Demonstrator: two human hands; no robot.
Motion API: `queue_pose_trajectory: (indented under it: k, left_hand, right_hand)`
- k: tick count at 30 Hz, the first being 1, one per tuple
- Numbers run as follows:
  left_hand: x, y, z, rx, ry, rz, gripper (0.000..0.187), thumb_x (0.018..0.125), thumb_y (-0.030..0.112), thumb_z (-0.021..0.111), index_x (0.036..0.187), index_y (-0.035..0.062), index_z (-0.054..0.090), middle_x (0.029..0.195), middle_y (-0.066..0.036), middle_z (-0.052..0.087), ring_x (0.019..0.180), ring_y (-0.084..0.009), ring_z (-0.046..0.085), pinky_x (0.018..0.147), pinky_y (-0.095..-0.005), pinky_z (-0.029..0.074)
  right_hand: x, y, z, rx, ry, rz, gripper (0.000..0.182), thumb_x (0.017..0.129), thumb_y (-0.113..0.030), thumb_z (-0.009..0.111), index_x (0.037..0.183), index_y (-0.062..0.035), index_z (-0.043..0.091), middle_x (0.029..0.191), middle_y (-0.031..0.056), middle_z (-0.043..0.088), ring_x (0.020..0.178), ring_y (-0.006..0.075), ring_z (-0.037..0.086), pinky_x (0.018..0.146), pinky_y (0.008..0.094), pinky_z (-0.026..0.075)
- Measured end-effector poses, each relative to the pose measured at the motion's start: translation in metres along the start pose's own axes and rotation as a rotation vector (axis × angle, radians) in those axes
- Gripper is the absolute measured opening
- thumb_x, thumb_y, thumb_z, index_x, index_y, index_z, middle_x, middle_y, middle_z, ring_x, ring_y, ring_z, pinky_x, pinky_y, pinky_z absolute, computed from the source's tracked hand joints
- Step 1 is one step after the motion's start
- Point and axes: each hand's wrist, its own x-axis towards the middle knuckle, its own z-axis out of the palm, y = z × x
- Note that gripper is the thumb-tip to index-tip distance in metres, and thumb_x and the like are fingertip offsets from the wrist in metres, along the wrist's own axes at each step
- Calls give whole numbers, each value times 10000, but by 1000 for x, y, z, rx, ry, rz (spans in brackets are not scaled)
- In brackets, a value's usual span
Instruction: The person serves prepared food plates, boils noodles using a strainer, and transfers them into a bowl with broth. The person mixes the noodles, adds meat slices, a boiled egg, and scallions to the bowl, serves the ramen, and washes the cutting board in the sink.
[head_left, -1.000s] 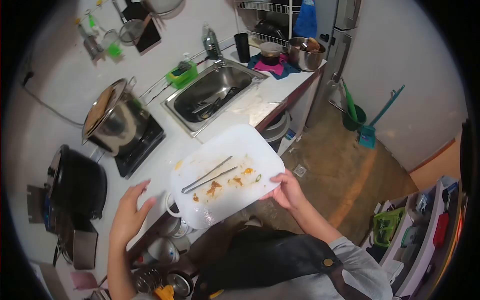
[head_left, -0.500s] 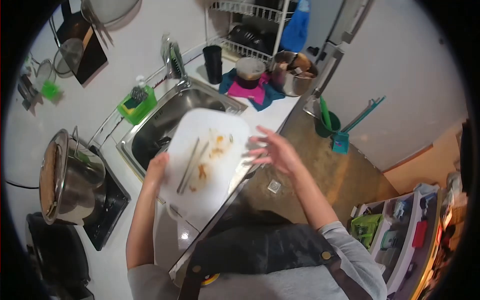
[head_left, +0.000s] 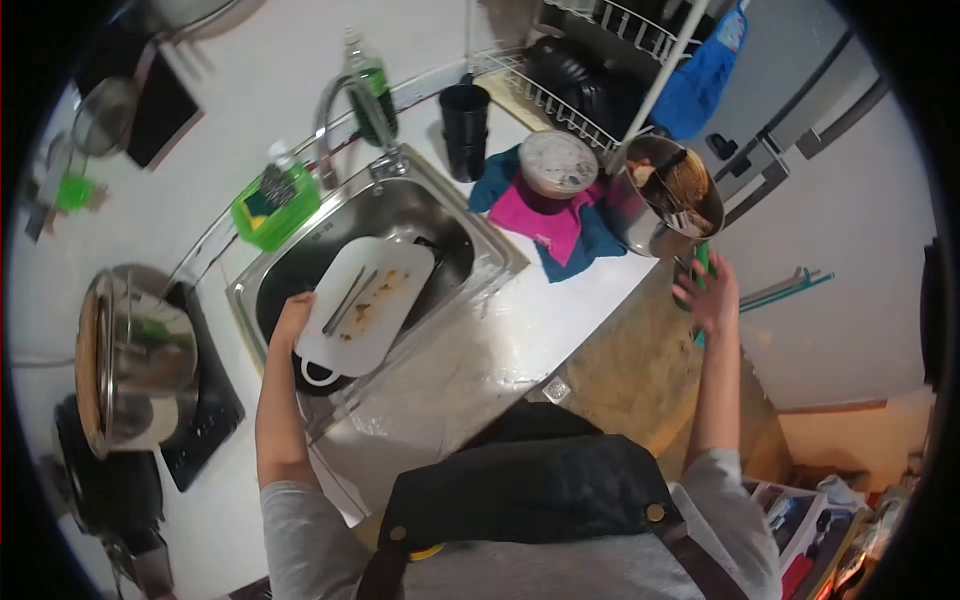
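My left hand point(head_left: 290, 320) grips the left edge of a white cutting board point(head_left: 398, 312), held tilted over the steel sink point(head_left: 490, 245). Two slim metal sticks point(head_left: 343, 300) lie on the board beside orange-brown food scraps point(head_left: 364, 312). The board's handle loop points toward me. Off to the right, my right hand point(head_left: 712, 298) is raised with fingers spread and nothing in it. It is nearest to a steel pot point(head_left: 640, 215) filled with utensils and brown pieces at the counter's edge.
Behind the sink stand a faucet point(head_left: 325, 125), a green bottle point(head_left: 372, 95) and a green sponge holder point(head_left: 290, 215). A black cup point(head_left: 465, 130) and a lidded tub point(head_left: 557, 165) on cloths sit beyond it. Left, a large pot point(head_left: 155, 350) rests on a black cooktop point(head_left: 215, 420).
The cutting board has gone lower, into the sink area, with my left hand still on it. My right hand has swung away to the right, and the view has shifted.
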Motion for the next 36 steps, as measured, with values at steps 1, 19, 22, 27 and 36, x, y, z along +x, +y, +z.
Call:
queue_pose_trajectory:
  k: [1, 19, 22, 27, 36]
  left_hand:
    - [5, -1, 0, -13, -16, -62, 243, 883, 173, 500, 934, -12, 650, 790, -35, 626, 706, -112, 542, 668, -272, 441]
    - [39, 8, 53, 1038, 232, 134, 373, 866, 304, 438, 1183, 145, 552, 1058, -233, 591, 998, -389, 549, 888, -437, 416]
    - [21, 58, 84, 1134, 284, 115, 338, 830, 208, 480, 1127, 90, 588, 1039, -233, 599, 981, -372, 567, 878, -432, 430]
    - [-88, 249, 260, 226, -108, 664, 395, 739, -69, 414, 1084, -7, 597, 1011, -170, 619, 895, -250, 611, 807, -308, 464]
    - [-78, 266, 467, -161, -135, 1107, 1562, 267, 450, 896, 1371, -65, -82, 1388, -271, 110, 1309, -394, 153, 1086, -443, 124]
  right_hand:
    - [12, -17, 10, -28, 32, 30, 603, 833, -423, 521, 1332, -145, 328, 1301, 169, 358, 1104, 387, 449, 801, 524, 485]
    - [86, -68, 4, 133, -459, 551, 649, 899, -398, 445, 1325, 44, 234, 1274, 292, 374, 1066, 496, 473, 753, 530, 537]
    - [101, -75, -7, -135, -471, 504, 720, 877, -558, 424, 1360, -44, 279, 1342, 204, 366, 1193, 423, 392, 858, 523, 477]
    - [163, -70, -15, -187, -501, 12, 782, 851, -628, 404, 1410, -101, 259, 1456, 118, 233, 1323, 278, 247, 1073, 443, 208]
    - [150, -42, 8, -32, -233, -68, 824, 819, -596, 444, 1390, -42, 231, 1416, 160, 260, 1279, 343, 299, 1029, 481, 304]
